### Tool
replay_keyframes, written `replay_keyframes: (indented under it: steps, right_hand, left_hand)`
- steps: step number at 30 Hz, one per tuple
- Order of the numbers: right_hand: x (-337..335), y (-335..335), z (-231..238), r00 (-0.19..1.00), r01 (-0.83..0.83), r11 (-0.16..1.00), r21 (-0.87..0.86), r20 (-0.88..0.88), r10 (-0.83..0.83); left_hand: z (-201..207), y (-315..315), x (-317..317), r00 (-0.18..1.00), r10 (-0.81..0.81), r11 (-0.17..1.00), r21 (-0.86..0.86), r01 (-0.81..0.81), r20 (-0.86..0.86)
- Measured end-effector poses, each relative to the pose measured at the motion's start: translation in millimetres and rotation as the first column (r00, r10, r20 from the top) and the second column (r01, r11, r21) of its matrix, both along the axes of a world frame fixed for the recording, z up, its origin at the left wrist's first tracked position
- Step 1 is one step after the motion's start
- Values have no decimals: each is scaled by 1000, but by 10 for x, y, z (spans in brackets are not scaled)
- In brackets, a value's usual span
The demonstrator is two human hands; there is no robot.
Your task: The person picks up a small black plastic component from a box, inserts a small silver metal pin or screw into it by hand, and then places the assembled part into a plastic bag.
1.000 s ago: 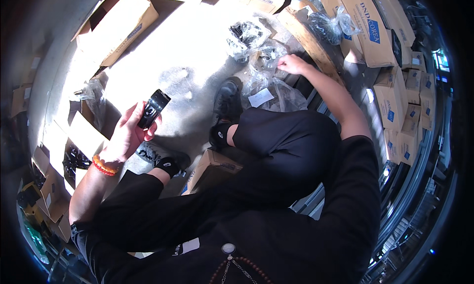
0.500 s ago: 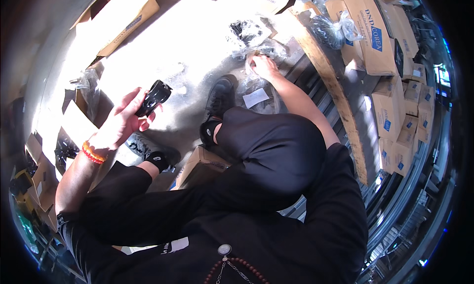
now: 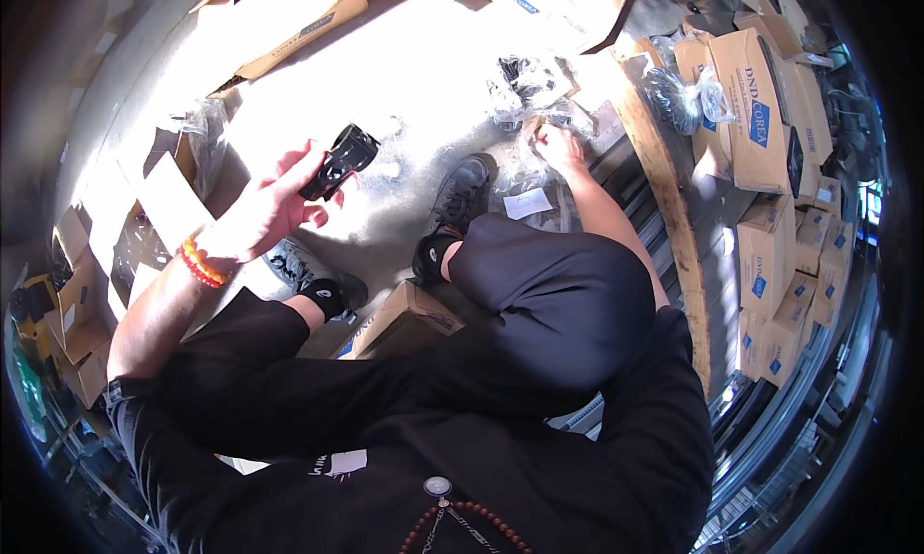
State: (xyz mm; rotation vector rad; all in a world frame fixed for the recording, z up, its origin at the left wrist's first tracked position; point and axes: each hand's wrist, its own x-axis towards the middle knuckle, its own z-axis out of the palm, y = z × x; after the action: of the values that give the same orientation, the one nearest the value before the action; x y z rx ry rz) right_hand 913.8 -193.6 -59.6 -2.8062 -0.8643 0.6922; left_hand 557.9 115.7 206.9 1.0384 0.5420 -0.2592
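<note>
My left hand [image 3: 289, 186] is raised over the sunlit floor, its thumb and fingers closed around a black, glossy, blocky part [image 3: 343, 159] whose exact kind I cannot make out. Farther to the right, my right hand [image 3: 560, 150] reaches down past my bent knee, fingers curled on a crumpled clear plastic bag [image 3: 545, 180]. A white paper label [image 3: 527, 203] lies on that plastic. Just beyond the right hand rests another clear bag with black parts inside [image 3: 525, 80]. What the right fingertips touch is partly hidden.
Around me stand open cardboard boxes [image 3: 313, 36] and, at right, stacked closed cartons [image 3: 751, 111]. A long curved-looking wooden plank [image 3: 664, 188] runs beside metal rails. A small carton [image 3: 404, 321] sits under my legs. Bundled clear plastic [image 3: 674, 100] lies at the far right.
The view has shifted, so the whole scene sits farther right and slightly lower. My left hand still holds the black part, and my right hand stays at the plastic bag.
</note>
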Motion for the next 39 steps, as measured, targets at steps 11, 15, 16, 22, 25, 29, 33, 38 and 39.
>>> replay_keyframes:
  steps: [11,15,16,22,25,29,33,38,39]
  right_hand:
    - [97,-225,56,996,69,985,-160,61,-59]
    - [56,-106,132,997,-1,990,-141,76,12]
    - [31,-83,116,997,-20,988,-153,74,32]
    - [-74,-28,-69,982,-104,971,-214,130,134]
    - [-92,63,-158,981,-113,988,-109,147,128]
    - [200,-117,-109,984,128,983,133,103,-142]
    - [1208,-898,-206,886,415,506,756,-210,-413]
    - [884,790,1332,916,320,188,929,-353,188]
    - [644,861,2016,939,250,324,913,-310,150]
  left_hand:
    - [-28,-4,46,1000,-25,1000,-18,25,13]
    - [-36,-1,59,998,-42,997,-58,44,49]
    - [-32,8,54,998,-35,996,-80,39,53]
    - [-36,-58,92,993,101,987,-130,-93,54]
    - [-180,5,-25,995,85,995,-61,-81,54]
    - [20,-13,87,988,66,993,-104,-51,141]
    - [-180,15,193,965,219,976,-43,-215,141]
    - [111,179,-124,905,390,914,43,-402,171]
    - [51,182,73,921,324,944,-15,-328,217]
